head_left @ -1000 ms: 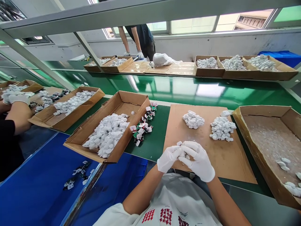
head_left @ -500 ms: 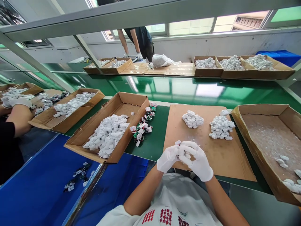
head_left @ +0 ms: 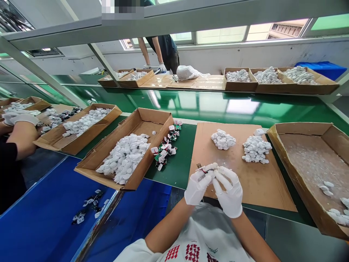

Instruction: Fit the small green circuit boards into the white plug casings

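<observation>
In white gloves, my hands meet over the near edge of a brown cardboard sheet [head_left: 200, 145]. My left hand [head_left: 198, 187] is closed around a small white part [head_left: 208, 168] with red and dark wires and a thin brownish piece sticking out at its left end. The fingertips of my right hand [head_left: 229, 189] pinch the other end of this part; its exact kind cannot be made out. Beyond my hands, a small pile of white pieces [head_left: 223, 139] and a larger pile of white pieces [head_left: 256, 148] lie on the sheet.
Left of the sheet are green circuit boards with white parts [head_left: 165, 151] and a cardboard box [head_left: 158, 114] of white pieces. Another cardboard box [head_left: 302, 127] stands right. A green conveyor belt [head_left: 191, 103] runs behind. Co-workers' gloved hands [head_left: 23, 118] show at far left and across the belt.
The part between my hands has turned, so its wires and brownish end now show. My right hand has shifted slightly left and down, its fingers more upright.
</observation>
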The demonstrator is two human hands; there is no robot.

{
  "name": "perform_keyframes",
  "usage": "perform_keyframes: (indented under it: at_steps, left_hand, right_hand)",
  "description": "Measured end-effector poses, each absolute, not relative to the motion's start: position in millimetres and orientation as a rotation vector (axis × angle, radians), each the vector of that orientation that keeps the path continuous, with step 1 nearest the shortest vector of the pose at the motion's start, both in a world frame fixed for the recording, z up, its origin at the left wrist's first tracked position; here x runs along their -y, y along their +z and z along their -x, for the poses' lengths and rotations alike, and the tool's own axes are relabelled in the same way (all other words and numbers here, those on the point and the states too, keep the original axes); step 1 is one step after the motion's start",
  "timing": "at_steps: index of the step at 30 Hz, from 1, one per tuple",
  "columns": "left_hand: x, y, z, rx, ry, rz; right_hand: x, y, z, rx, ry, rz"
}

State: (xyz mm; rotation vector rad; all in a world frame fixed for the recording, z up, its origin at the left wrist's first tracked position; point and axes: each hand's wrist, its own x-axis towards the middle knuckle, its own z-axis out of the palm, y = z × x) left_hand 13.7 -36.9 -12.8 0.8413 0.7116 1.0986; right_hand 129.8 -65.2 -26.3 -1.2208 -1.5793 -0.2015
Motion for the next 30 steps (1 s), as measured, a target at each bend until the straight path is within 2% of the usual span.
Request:
perform_keyframes:
  at_steps: [5, 8, 14, 18, 26, 30]
  left_hand:
    - [36.8, -14.2, -16.5, -0.789, 1.192, -0.820]
    - [33.3, -10.5, -13.7, -0.789, 1.120, -0.779]
    - [27.7, -18.1, -9.0, -0.816, 0.982, -0.771]
    - [29.0, -19.6, -8.1, -0.777, 0.901, -0.848]
    - [26.8, -19.7, -12.5, -0.732, 0.866, -0.797]
    - [23.4, -20.5, -11.5, -0.745, 0.911, -0.754]
  right_hand:
    - [65.0, -21.1, -127.7, 1.626, -0.097, 1.209]
    - [59.6, -14.4, -134.2, 1.678, 0.052, 1.197]
    - [46.9, -6.1, -143.9, 1.835, -0.034, 1.044]
    - [47.5, -3.5, -145.2, 1.866, 0.141, 1.060]
    - [48.2, -14.5, -145.7, 1.749, 0.306, 1.073]
    - [47.9, -19.7, -144.2, 1.734, 0.278, 1.070]
